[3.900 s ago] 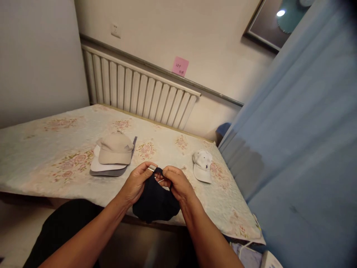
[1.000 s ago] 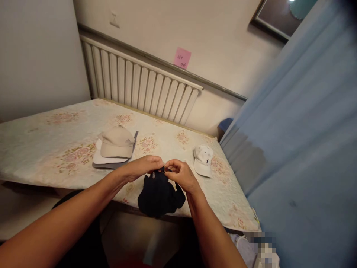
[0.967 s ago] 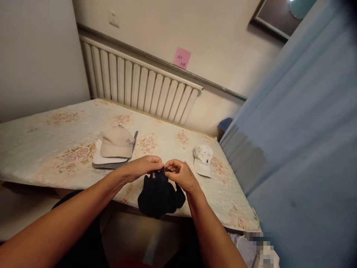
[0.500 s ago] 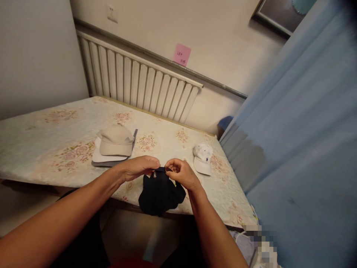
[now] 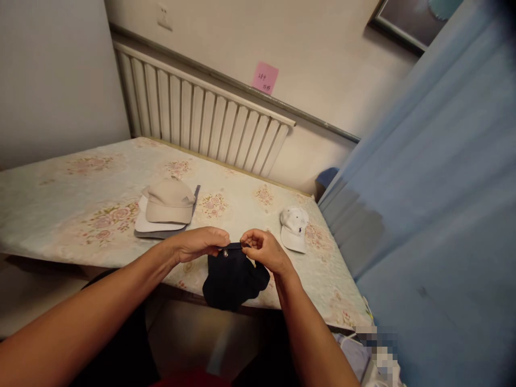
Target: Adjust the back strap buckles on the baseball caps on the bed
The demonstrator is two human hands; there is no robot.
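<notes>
A dark navy cap [image 5: 234,278] hangs over the near edge of the table, held up by its back strap. My left hand [image 5: 197,243] pinches the strap at its small metal buckle. My right hand [image 5: 264,250] pinches the other end of the same strap, and the strap is stretched between the two hands. Both hands are closed.
The table [image 5: 60,215] has a pale floral cover. A beige cap [image 5: 169,200] tops a stack of caps at centre left. A white cap [image 5: 294,227] lies to the right. A radiator [image 5: 201,121] and a pink note [image 5: 265,78] are behind, and a blue curtain [image 5: 435,204] hangs on the right.
My hands have drawn slightly apart, so more of the strap shows between them. The cap stayed at the table's near edge, and the view shifted a little.
</notes>
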